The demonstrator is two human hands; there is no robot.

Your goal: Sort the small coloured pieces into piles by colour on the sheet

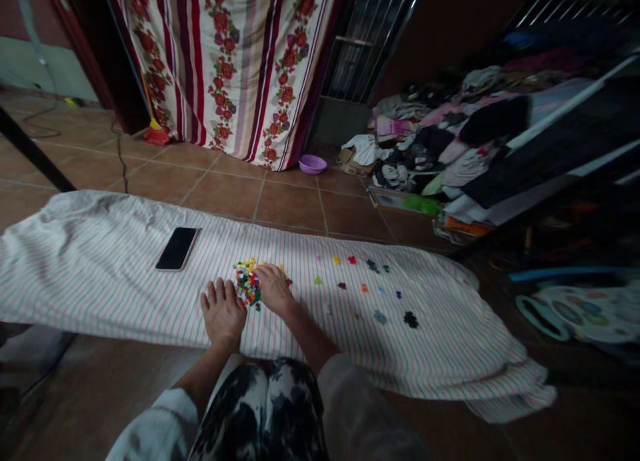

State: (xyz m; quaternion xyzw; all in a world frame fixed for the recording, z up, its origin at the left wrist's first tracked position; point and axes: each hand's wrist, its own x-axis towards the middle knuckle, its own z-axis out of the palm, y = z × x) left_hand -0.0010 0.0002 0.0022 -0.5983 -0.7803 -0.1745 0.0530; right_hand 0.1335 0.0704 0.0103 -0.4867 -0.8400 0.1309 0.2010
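A pile of small multicoloured pieces (247, 284) lies on the striped cloth (125, 281). My left hand (223, 309) rests flat at the pile's lower left, fingers spread and holding nothing. At the pile's right edge is my right hand (273, 287), its fingers bent toward the pieces; its fingertips and anything under them are hard to make out. Several small groups sorted by colour lie to the right, among them a red one (351, 260), a yellow one (336, 260), a black one (411, 319) and a grey one (380, 317).
A phone (177, 249) lies on the cloth at the left. Beyond the cloth are a purple basin (313, 164), a flowered curtain (240, 67) and a broom (156, 133). Heaped clothes (440, 134) fill the back right. My knees touch the near side.
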